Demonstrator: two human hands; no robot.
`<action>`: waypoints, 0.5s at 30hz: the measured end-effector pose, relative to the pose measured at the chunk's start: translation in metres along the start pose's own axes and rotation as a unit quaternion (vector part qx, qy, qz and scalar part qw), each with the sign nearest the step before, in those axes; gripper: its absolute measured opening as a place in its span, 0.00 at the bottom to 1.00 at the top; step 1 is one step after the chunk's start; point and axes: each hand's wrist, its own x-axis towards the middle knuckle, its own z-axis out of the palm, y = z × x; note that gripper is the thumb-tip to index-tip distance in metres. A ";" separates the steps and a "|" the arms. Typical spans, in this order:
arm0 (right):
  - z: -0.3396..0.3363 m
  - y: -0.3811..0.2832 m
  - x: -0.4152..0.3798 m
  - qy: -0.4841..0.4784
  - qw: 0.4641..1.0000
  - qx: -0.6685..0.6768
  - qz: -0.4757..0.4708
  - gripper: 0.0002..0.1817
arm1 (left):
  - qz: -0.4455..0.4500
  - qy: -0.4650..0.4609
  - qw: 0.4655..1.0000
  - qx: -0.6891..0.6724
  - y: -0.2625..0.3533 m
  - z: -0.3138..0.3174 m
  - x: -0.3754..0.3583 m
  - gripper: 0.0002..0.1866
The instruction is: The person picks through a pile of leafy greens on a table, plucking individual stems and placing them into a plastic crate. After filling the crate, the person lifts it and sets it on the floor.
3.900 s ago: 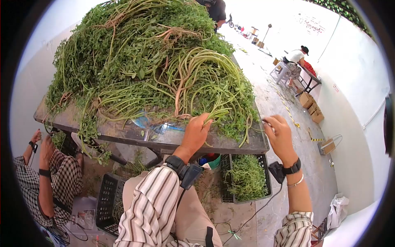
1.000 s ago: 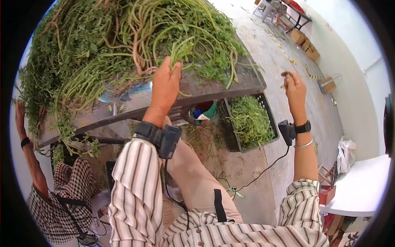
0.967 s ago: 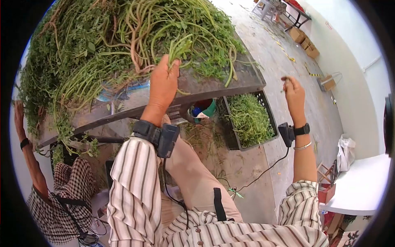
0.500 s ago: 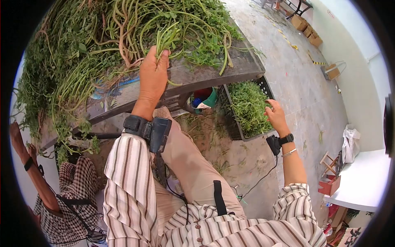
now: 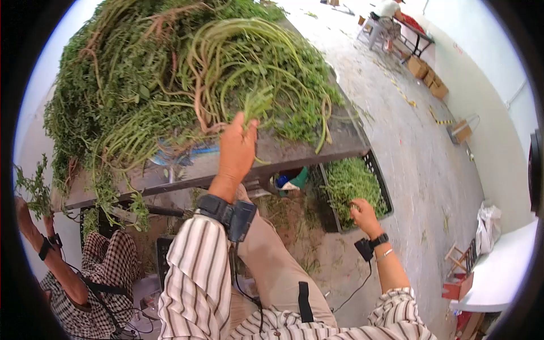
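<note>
My left hand (image 5: 237, 152) is closed around a small bunch of leafy green stems (image 5: 258, 103), held upright above the table's near edge. Behind it, a big heap of long-stemmed green plants (image 5: 153, 85) covers the table (image 5: 192, 173). To the right and lower, my right hand (image 5: 367, 218) hovers over the near side of a black plastic crate (image 5: 378, 170). Its fingers are curled together, and whatever they may hold is too small to make out. Cut green sprigs (image 5: 354, 184) fill that crate.
At left, another person's hand (image 5: 25, 218) is by a leafy sprig (image 5: 37, 187). A green-and-white container (image 5: 294, 180) stands beneath the table. Plant scraps litter the floor (image 5: 309, 263). Cardboard boxes (image 5: 428, 76) line the right wall; a white table (image 5: 501, 272) stands at lower right.
My view has tilted up, so the table and crate sit lower. My left hand still grips its bunch. My right hand's fingers have drawn closer together. A sprig now shows by the other person's hand.
</note>
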 end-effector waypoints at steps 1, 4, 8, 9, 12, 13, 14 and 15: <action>0.000 -0.003 0.000 0.005 1.000 -0.004 -0.006 0.17 | 0.003 0.002 1.000 -0.029 -0.005 0.002 0.000 0.13; -0.010 -0.046 0.000 0.024 0.999 -0.001 -0.039 0.15 | -0.060 -0.094 0.992 -0.066 0.010 -0.010 0.000 0.11; -0.021 -0.101 0.000 0.011 0.997 0.081 -0.013 0.12 | 0.011 -0.076 0.996 -0.043 0.010 -0.009 0.000 0.09; -0.023 -0.111 0.003 0.012 0.995 0.083 -0.047 0.12 | 0.014 -0.066 0.997 -0.043 0.011 -0.008 -0.001 0.09; -0.031 -0.163 0.011 0.009 0.991 0.105 -0.077 0.11 | 0.032 -0.068 0.997 -0.022 0.006 -0.007 0.000 0.08; -0.032 -0.176 0.012 0.010 0.988 0.113 -0.103 0.10 | 0.030 -0.055 0.998 -0.020 0.002 -0.007 -0.001 0.08; -0.036 -0.200 0.013 0.005 0.986 0.118 -0.120 0.10 | 0.058 -0.051 0.997 -0.019 -0.001 -0.005 -0.001 0.08; -0.039 -0.218 0.017 0.003 0.985 0.116 -0.126 0.10 | 0.088 -0.049 0.995 -0.019 -0.002 -0.003 -0.001 0.09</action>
